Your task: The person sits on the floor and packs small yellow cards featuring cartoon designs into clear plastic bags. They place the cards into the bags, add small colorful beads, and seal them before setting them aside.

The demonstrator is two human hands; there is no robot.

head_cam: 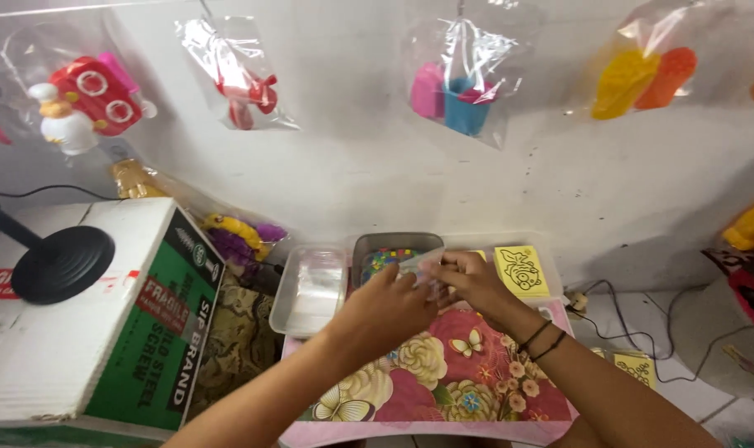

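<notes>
While both hands meet over the far edge of the flowered worktop (443, 373), they pinch a small clear plastic bag (420, 265) between them. Left hand (387, 309): fingers closed on the bag's near side, grip pressed together on the film. Right hand (470, 280): fingertips pinching the bag's upper edge, two dark bands at its wrist. Bag sits in the air just above a grey tray (394, 245) holding small multicoloured pieces; contents of the bag too blurred to tell. Just left of the tray, a clear plastic box (309, 290) with a stack of clear bags inside. To the right, a yellow picture card (520, 270) stands in a clear tub. Far left, a green and white cardboard box (120, 332) carries a black round stand (62, 264). Bagged toys hang on the wall above.
</notes>
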